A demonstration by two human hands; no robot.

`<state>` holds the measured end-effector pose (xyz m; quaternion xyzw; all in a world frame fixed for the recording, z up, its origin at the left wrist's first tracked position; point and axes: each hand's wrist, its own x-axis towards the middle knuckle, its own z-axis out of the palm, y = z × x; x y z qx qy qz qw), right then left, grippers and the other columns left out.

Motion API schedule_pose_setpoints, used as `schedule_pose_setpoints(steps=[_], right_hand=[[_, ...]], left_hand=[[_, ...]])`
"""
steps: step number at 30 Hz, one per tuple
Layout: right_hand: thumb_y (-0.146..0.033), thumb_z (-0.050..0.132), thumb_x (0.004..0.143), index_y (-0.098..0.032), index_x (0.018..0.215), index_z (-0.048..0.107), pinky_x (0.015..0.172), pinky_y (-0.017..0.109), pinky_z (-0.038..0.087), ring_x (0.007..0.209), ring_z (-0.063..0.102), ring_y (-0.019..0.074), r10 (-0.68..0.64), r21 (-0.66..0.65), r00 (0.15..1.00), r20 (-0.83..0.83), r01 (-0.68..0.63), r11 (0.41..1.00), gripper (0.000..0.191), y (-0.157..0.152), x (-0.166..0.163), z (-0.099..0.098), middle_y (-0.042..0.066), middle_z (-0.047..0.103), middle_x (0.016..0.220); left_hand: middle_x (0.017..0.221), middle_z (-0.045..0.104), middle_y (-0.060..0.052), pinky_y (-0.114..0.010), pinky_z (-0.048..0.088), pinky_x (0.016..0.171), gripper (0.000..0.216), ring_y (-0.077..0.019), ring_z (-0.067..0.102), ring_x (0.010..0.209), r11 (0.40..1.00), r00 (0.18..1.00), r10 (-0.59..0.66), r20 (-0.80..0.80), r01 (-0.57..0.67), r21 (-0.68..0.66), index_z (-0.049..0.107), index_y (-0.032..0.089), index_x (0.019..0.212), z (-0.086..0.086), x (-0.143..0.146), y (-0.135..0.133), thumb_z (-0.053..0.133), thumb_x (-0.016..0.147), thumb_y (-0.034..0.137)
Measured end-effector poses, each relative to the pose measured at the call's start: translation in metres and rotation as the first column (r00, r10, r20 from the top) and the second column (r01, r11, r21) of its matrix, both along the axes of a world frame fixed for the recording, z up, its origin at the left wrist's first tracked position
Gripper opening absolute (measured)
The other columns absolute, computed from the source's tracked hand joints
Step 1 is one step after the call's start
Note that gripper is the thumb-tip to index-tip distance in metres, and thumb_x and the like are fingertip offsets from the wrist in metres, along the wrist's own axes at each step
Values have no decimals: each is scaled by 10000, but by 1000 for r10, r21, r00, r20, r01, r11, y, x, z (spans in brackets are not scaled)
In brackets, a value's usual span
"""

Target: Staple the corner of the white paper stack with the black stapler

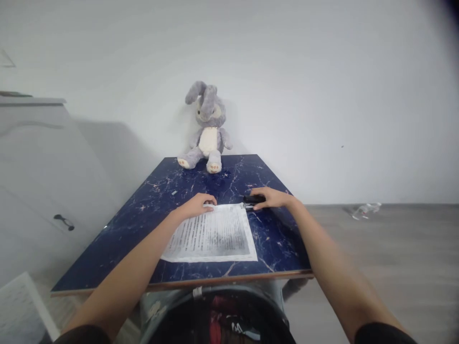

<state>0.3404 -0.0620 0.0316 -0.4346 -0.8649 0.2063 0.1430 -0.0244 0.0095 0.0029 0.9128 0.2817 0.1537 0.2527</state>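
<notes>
Printed paper (215, 234) lies on the dark blue marbled table, its text running in columns. My left hand (198, 205) is at its top edge, with the thumb over the sheet and the other fingers curled beyond the edge. A black stapler (254, 198) with a metal lower part is in my right hand (271, 197), fingers above it and thumb below. Its front end meets the top right corner of the paper. Whether the paper is one sheet or more, I cannot tell.
A grey plush rabbit (210, 129) sits at the table's (143, 239) far edge against the wall. To the left stands a white cabinet (36, 167) with a dark handle. A crumpled clear wrapper (366, 210) lies on the floor at right.
</notes>
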Motion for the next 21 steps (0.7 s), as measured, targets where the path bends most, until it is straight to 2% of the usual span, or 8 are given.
schedule_pose_setpoints(steps=[3,6,9,12,14,16,18,21], right_hand=[[-507,720,850,-175,1024,745,747,329,457,840,641,238,-47,-58,999,22,48,997,375,4,20,-4,68,731,952],[-496,735,831,-182,1030,759,743,342,452,837,640,246,-154,-76,988,-1,154,985,372,9,28,-10,67,742,930],[-547,785,783,-172,1013,775,794,374,476,889,652,279,-222,-94,974,-45,217,972,439,11,36,-14,80,751,955],[-617,775,789,-182,1106,790,931,427,500,1045,668,336,-242,-222,954,-177,200,954,538,6,45,-16,94,770,1077],[-680,726,820,-202,1116,804,1040,451,488,1168,653,364,-312,-353,903,-294,200,914,568,0,50,-19,101,772,1161],[-694,764,778,-234,1112,814,1109,455,476,1263,627,383,-415,-474,822,-390,207,856,571,-3,54,-24,103,759,1243],[-663,825,729,-273,1108,822,1154,455,463,1321,601,392,-480,-537,768,-424,214,816,544,-3,58,-28,107,751,1278],[-632,876,671,-286,1139,814,1159,483,477,1327,604,404,-515,-576,750,-414,222,786,586,2,63,-34,115,744,1297]], left_hand=[[1084,712,-68,-390,498,959,205,-236,645,996,997,1000,12,4,-13,73,754,235,1028,-1,1,0,739,826,200],[1138,674,-72,-418,479,1017,241,-241,626,1064,996,999,-6,36,3,84,760,242,1069,0,5,-4,712,844,168],[1182,655,-80,-416,457,1046,243,-234,622,1104,992,993,-112,27,110,64,766,239,1132,1,7,-9,644,927,197],[1201,653,-94,-413,439,1061,262,-244,610,1139,982,984,-177,7,176,70,755,232,1194,-1,6,-10,665,950,262],[1209,653,-99,-405,429,1066,267,-244,604,1154,975,978,-208,15,206,79,751,233,1207,-4,4,-9,674,954,276],[1206,654,-104,-389,426,1060,265,-237,606,1145,969,972,-234,26,231,87,750,223,1206,-6,2,-7,673,956,262],[1191,654,-108,-374,429,1044,262,-232,611,1124,970,972,-234,33,231,81,752,209,1196,-7,0,-5,682,945,244],[1187,654,-107,-359,436,1018,264,-232,612,1113,974,974,-223,38,220,56,757,206,1183,-8,0,-4,691,928,212]])
